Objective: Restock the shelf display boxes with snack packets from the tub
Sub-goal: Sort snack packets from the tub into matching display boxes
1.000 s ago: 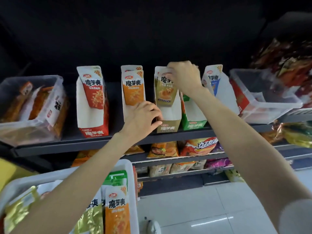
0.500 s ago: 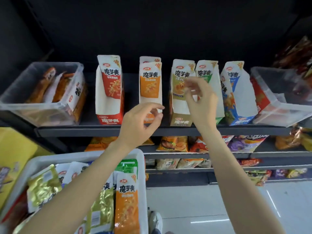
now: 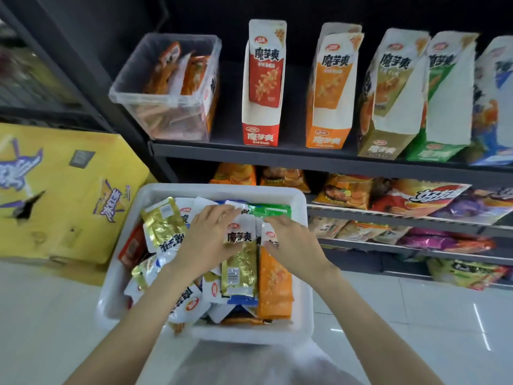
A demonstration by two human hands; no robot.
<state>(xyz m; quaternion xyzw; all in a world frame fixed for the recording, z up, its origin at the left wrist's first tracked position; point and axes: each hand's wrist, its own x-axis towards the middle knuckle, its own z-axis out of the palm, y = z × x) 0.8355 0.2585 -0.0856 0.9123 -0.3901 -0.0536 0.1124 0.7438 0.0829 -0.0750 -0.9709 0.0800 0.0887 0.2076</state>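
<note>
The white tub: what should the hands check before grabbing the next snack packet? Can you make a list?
1. White tub has packets left: ok, many inside.
2. Left hand free to pick: ok, fingers lie flat on the packets.
3. Right hand free: ok, it rests on the orange packet, gripping nothing.
4. Colour has a matching box: ok, an orange display box stands on the shelf.
5. Room inside that box: cannot tell, its inside is hidden.
6. Boxes stand upright: ok for the red display box.
</note>
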